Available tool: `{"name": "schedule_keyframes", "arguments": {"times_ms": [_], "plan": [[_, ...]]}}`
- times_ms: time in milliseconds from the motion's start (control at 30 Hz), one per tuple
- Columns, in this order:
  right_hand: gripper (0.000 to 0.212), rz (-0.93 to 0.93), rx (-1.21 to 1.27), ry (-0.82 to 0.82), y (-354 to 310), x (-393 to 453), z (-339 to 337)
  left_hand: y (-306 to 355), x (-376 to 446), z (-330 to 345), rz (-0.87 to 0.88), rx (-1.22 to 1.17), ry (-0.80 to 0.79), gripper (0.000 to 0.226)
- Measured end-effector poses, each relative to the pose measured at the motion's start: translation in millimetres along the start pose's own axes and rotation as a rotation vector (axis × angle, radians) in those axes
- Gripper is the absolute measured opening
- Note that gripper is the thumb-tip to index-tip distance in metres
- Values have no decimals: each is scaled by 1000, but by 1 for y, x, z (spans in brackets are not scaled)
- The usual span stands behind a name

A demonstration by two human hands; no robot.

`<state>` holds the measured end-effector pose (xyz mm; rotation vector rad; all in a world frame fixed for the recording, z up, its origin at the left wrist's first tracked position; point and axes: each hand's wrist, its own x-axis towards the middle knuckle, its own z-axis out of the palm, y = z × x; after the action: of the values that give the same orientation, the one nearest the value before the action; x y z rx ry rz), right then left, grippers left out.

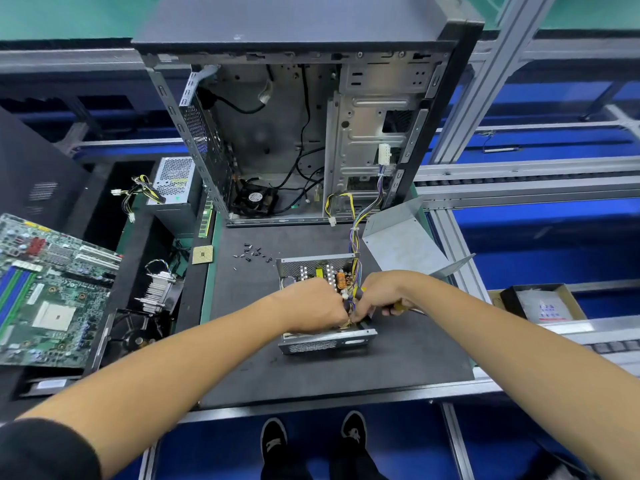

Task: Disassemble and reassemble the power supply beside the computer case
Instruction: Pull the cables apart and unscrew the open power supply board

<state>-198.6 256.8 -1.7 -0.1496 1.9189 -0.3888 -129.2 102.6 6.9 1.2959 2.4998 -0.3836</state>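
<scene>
The open power supply lies on the dark mat in front of the upright computer case, its circuit board and coil exposed. Its grey metal cover lies off to the right. A bundle of coloured wires runs from the unit up into the case. My left hand is curled inside the unit, fingers pinching something small among the wires. My right hand meets it from the right and grips a yellow-handled screwdriver. The fingertips of both hands hide what they touch.
Several loose black screws lie on the mat behind the unit. A CPU chip, heatsink, motherboard and a second power supply sit to the left. A cardboard box stands at right.
</scene>
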Motion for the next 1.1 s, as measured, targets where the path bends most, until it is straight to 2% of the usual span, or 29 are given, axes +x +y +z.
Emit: {"name": "schedule_keyframes", "arguments": {"times_ms": [67, 133, 233, 300, 367, 500, 600, 800, 1000, 1100], "plan": [[20, -46, -133, 38, -2, 0, 4, -2, -1, -10, 118, 199, 48, 16], [19, -69, -171, 37, -4, 1, 5, -3, -5, -13, 149, 284, 179, 13], [18, -85, -182, 36, -3, 2, 6, 0, -6, 0, 157, 187, 316, 15], [17, -92, -160, 48, -1, 2, 7, 1, -6, 4, 133, 131, 337, 14], [17, -96, -135, 66, 1, 4, 7, -2, -8, 7, 66, 69, 374, 9], [21, -91, -136, 91, 1, 6, 9, -4, -14, 9, -72, -287, 522, 12], [24, -80, -153, 98, 0, 8, 10, -3, -14, 7, -182, -395, 601, 12], [29, -59, -276, 116, -5, 8, 10, -24, -18, 13, -474, -527, 717, 10], [36, -43, -323, 101, -10, 0, 9, -41, -34, 30, -609, -554, 791, 10], [44, -43, -490, 203, -22, -17, 1, -55, -49, 47, -826, -608, 836, 11]]}}
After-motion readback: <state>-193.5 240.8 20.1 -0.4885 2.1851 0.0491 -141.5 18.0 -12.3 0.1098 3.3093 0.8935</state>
